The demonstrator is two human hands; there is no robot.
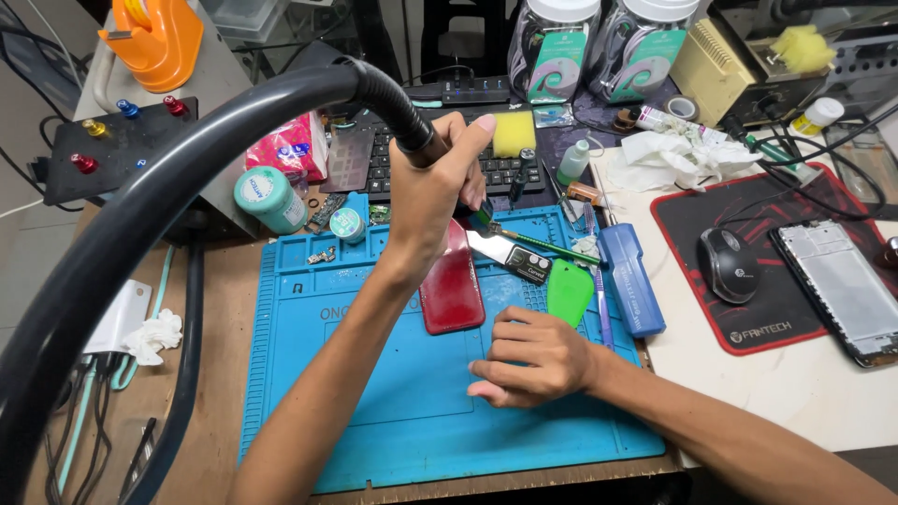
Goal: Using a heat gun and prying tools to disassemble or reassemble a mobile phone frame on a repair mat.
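Teal-labelled clear plastic jars (552, 47) holding coiled cables stand at the worktop's back edge. Left hand (435, 192), fingers wrapped tight round a black hot-air nozzle handle (412, 126), aims at the red phone back cover (451, 281) on the blue silicone mat (374, 393). Right hand (533, 360) rests curled and empty beside the cover.

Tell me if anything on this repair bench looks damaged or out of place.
A phone frame with its back off lies half off the mouse pad, and crumpled tissue sits behind it. The left hand aims a hose tool at the red phone.
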